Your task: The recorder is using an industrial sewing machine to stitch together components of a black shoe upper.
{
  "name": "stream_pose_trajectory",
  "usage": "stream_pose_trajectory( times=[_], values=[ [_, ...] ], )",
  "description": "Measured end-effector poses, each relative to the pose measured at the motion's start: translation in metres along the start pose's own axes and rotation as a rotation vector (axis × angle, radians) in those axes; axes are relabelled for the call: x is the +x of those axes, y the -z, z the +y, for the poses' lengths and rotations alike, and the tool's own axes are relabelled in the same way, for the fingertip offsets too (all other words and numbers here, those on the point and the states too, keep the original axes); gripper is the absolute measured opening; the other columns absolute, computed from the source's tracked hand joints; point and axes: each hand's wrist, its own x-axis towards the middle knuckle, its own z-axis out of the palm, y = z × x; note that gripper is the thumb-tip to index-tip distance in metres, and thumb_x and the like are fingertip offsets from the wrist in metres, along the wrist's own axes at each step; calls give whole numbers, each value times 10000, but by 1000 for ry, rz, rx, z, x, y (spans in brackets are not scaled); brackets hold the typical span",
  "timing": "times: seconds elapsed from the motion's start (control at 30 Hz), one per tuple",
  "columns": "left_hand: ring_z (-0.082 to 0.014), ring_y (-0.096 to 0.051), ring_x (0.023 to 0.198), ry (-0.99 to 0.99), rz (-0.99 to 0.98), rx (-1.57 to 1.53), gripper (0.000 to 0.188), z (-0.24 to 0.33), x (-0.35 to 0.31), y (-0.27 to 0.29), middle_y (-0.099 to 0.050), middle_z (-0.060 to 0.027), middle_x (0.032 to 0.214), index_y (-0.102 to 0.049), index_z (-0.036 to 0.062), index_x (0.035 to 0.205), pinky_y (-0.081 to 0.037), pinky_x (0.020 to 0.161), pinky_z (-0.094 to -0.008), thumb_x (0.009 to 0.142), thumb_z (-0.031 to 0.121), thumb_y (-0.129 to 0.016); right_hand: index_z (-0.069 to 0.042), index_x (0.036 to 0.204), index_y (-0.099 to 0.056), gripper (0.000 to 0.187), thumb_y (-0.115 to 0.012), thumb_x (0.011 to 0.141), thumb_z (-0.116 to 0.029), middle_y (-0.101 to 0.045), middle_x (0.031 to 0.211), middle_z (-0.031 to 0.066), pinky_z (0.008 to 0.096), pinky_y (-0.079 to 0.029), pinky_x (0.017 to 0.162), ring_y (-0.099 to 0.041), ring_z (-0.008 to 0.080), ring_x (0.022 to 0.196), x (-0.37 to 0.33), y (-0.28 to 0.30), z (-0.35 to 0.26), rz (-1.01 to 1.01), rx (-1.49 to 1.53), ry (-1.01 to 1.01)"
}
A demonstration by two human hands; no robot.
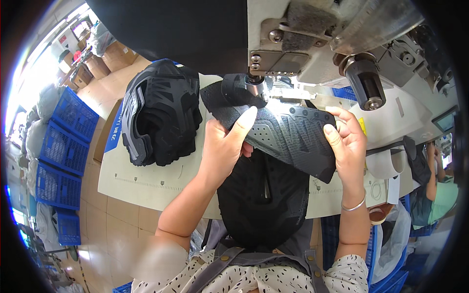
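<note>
A black shoe upper (288, 134) lies flat under the sewing machine head (312, 44), lit by a small lamp near the needle area (256, 88). My left hand (224, 146) grips its left edge, thumb pressed on top. My right hand (347, 139) holds its right edge, fingers curled over it, a bangle on the wrist. A second pile of black uppers (264, 200) sits on my lap below the held piece.
A stack of black shoe uppers (161, 115) rests on the left of the pale work table (146, 180). Blue plastic crates (63, 146) stand on the floor at left. Another person (439, 185) sits at the right edge.
</note>
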Motion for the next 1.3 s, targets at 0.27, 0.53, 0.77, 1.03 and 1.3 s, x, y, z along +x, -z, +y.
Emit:
stream_pose_trajectory(
  times=[0.27,0.53,0.77,1.03,1.3],
  values=[
    [-49,-497,484,24,-58,10,248,-4,-9,-1,-582,-3,649,-603,11,806,-395,437,-186,879,240,-546,-10,1123,-470,287,-560,851,-26,-555,668,-10,145,-393,553,-484,16,593,-24,-8,-3,6,18,-66],
    [-50,-510,774,59,-286,66,191,-16,-69,-16,-605,2,880,-582,-35,972,-446,687,-212,872,128,-573,-8,1134,-490,312,-565,832,-12,-533,637,26,187,-425,495,-511,68,532,-59,-22,-4,-63,-209,-50],
    [-78,-563,741,197,-127,-181,184,-6,-72,17,-620,-25,860,-600,-34,945,-474,663,-230,873,133,-577,23,1184,-442,487,-657,768,-112,-454,1176,147,303,-375,870,-481,185,1012,-58,-8,27,249,-497,243],
    [-132,-583,614,187,-130,-304,185,0,-72,23,-607,-87,800,-565,-40,950,-473,580,-240,869,127,-565,25,1160,-433,381,-593,833,-87,-580,1013,117,271,-494,708,-579,155,853,-73,-20,19,85,310,-250],
    [-107,-557,574,86,-66,-78,164,9,-52,28,-596,-75,785,-566,-32,927,-463,585,-244,864,120,-565,33,1094,-461,269,-527,879,-115,-596,886,115,251,-491,501,-570,139,598,-64,-22,3,188,155,-95]
  ],
)
